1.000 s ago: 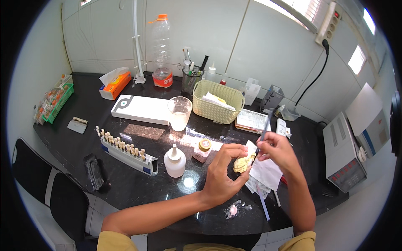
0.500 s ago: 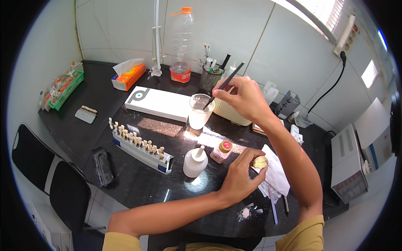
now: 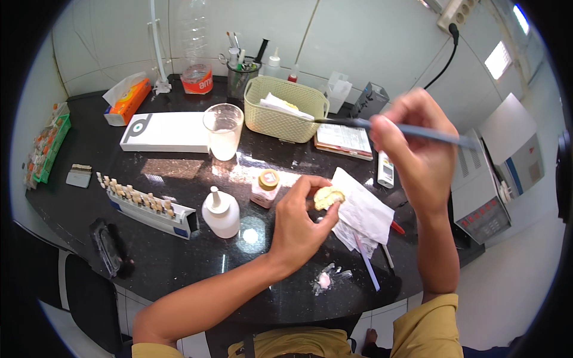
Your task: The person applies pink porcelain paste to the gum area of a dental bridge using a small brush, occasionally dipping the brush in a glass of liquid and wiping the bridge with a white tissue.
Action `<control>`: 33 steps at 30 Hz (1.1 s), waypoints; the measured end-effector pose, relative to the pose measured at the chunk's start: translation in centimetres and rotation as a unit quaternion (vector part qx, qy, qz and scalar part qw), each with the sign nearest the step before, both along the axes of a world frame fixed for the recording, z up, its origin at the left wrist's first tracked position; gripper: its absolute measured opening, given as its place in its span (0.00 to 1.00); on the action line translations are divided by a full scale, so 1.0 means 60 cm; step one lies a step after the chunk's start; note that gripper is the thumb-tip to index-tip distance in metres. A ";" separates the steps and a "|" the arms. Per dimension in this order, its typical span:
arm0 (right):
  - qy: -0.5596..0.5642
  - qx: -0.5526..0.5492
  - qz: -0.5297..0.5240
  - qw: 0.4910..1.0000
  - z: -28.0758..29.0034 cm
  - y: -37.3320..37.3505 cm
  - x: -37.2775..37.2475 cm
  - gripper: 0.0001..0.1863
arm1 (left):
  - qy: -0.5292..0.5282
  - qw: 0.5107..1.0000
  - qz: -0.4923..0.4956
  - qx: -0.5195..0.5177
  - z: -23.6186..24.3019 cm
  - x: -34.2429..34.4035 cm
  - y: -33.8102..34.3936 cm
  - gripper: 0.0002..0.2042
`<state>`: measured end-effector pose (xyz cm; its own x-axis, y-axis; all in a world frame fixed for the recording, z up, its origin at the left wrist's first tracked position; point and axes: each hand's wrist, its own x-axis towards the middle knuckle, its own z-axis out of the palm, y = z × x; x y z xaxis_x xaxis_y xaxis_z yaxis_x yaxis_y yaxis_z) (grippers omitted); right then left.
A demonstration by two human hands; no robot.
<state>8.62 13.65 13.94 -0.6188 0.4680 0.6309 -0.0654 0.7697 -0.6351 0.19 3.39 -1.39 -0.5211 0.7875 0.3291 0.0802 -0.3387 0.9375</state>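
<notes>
My left hand [image 3: 293, 230] pinches a small pale-yellow dental cast [image 3: 328, 198] between thumb and fingers, above the edge of a white paper tissue [image 3: 367, 212]. Raised at the right, my right hand [image 3: 421, 149] grips a slim dark brush [image 3: 346, 122], smeared by motion, its thin end pointing left toward the basket. A clear cup with whitish walls [image 3: 223, 140] stands beyond my left hand. Nearer are a small jar with a gold-rimmed lid [image 3: 266, 190] and a white nozzle bottle [image 3: 221, 216]. A pinkish powder smear [image 3: 324, 280] lies on the black tabletop.
A tooth shade guide [image 3: 149, 215] and a black case [image 3: 107, 247] are at left. Behind stand a white box [image 3: 164, 134], a woven basket [image 3: 280, 126], a tissue box [image 3: 128, 101] and a large plastic bottle [image 3: 197, 80]. Pens [image 3: 367, 262] lie near the tissue.
My right hand has lifted the brush out of the cup and swung it to the right. The view has shifted; my left hand still holds the dental cast.
</notes>
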 end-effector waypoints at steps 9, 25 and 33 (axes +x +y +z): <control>-0.183 -0.109 -0.099 0.972 -0.188 -0.053 0.238 0.07 | 0.015 1.000 -0.018 0.019 0.011 0.008 0.007 0.17; 0.027 0.051 0.035 0.998 -0.162 -0.047 0.190 0.10 | 0.139 0.986 -0.012 0.091 0.013 0.035 -0.018 0.19; 0.025 0.079 0.046 0.995 -0.181 -0.045 0.181 0.13 | 0.116 0.986 -0.055 0.102 0.011 0.037 -0.024 0.23</control>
<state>19.48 10.93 3.05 -0.6201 0.3033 0.7235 -0.1694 0.8488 -0.5009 2.44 1.97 -0.75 -0.3284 0.7393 0.5879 0.2377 -0.5377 0.8089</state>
